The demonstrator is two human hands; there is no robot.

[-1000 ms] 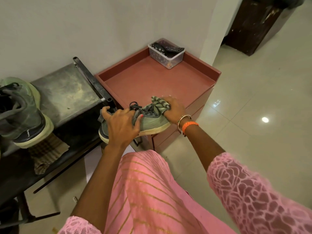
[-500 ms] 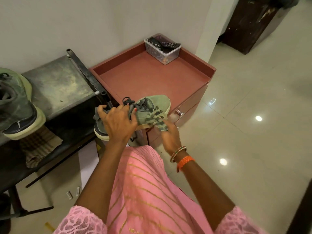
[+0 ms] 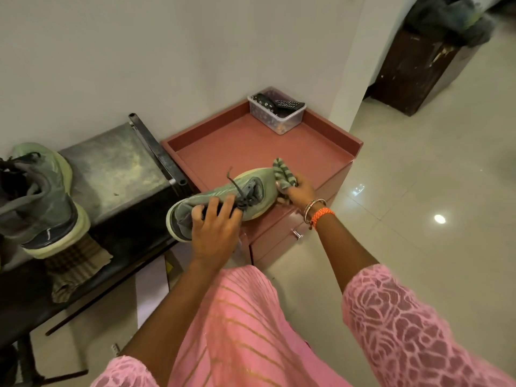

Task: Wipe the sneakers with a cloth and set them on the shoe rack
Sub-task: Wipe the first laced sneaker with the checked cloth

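Note:
My left hand point(image 3: 215, 230) grips a green sneaker point(image 3: 259, 188) at its heel and collar, holding it over the front left corner of the red cabinet point(image 3: 251, 152). Its toe points right. My right hand point(image 3: 297, 192) holds a green striped cloth point(image 3: 282, 174) bunched against the sneaker's toe. The other green sneaker point(image 3: 42, 202) stands on the metal shoe rack point(image 3: 111, 169) at the far left, resting on its heel end.
A brown checked cloth point(image 3: 75, 263) lies on the rack under the left sneaker. A clear plastic tub point(image 3: 276, 113) with remotes stands at the cabinet's back right corner. A dark wooden cabinet point(image 3: 413, 68) is at the upper right. Glossy tiled floor point(image 3: 432, 191) spreads to the right.
My right hand with the cloth has moved from below the sneaker's side up to its toe. The sneaker has tipped so that its top faces me.

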